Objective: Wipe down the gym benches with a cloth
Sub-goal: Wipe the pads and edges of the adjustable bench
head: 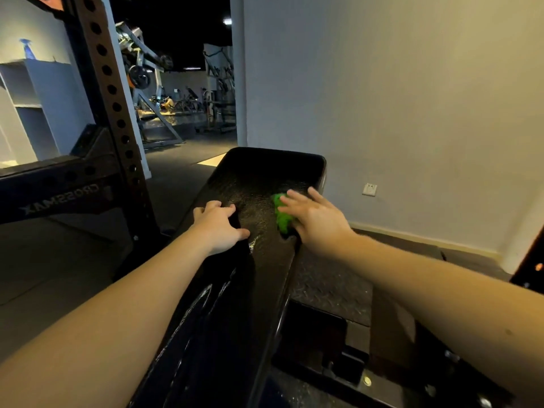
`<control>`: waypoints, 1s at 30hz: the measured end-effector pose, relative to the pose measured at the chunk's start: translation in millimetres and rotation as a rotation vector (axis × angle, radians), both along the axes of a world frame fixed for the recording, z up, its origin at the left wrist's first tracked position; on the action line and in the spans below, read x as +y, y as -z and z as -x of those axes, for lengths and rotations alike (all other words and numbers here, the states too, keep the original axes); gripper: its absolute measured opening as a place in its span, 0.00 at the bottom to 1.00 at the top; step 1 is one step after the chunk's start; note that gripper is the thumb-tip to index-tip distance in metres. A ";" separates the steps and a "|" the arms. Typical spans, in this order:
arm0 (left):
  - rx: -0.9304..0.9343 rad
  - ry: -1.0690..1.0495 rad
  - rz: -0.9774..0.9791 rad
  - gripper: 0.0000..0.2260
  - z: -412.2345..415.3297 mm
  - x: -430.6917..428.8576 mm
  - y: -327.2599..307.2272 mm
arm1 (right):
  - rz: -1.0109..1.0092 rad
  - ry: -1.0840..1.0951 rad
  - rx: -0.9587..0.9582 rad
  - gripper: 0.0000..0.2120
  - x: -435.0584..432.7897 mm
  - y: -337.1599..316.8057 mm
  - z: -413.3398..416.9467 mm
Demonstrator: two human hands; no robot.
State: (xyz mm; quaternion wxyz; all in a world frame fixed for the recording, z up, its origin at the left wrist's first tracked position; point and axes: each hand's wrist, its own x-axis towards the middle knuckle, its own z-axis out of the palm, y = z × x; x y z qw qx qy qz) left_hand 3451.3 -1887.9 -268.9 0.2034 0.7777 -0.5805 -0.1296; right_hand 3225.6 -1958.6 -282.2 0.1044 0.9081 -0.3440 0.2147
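A long black padded gym bench [265, 172] runs away from me down the middle of the head view, its surface shiny and textured. A bright green cloth [282, 214] lies on the bench's right side. My right hand [315, 219] lies flat on top of the cloth, fingers straight and spread, pressing it to the pad. My left hand [219, 223] holds the bench's left edge, fingers curled over the side and thumb on top.
A dark perforated rack upright [113, 92] and its cross beam [59, 195] stand close on the left. A pale wall with a socket [369, 189] is on the right. The bench's metal frame [347, 363] sits below right. Gym machines [153, 78] fill the far room.
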 end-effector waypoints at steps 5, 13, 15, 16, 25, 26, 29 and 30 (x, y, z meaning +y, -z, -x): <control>0.029 0.015 0.072 0.35 -3.1 4.9 9.7 | 0.046 0.195 -0.011 0.21 -36.7 -25.1 -28.3; 0.042 0.009 0.102 0.34 -2.3 2.1 14.3 | 0.111 -0.080 -0.140 0.16 36.9 41.4 -20.2; 0.033 0.007 0.103 0.34 -2.2 2.3 14.4 | 0.130 -0.210 -0.071 0.18 46.1 53.3 -12.6; 0.032 0.007 0.105 0.34 -2.0 2.6 14.3 | 0.141 -0.235 -0.055 0.19 41.6 49.3 -7.5; 0.046 0.007 0.128 0.35 -6.8 -0.7 21.6 | 0.117 0.119 -0.052 0.13 -11.0 -9.5 -25.4; 0.048 0.009 0.129 0.35 -7.1 -1.3 21.6 | 0.129 0.095 -0.090 0.12 -1.2 -3.2 -25.4; 0.027 0.012 0.112 0.34 -3.6 0.5 20.5 | 0.143 0.051 -0.138 0.10 23.5 13.6 -20.1; 0.015 0.005 0.104 0.34 -0.9 2.1 19.6 | 0.135 0.034 -0.148 0.11 32.0 18.6 -18.4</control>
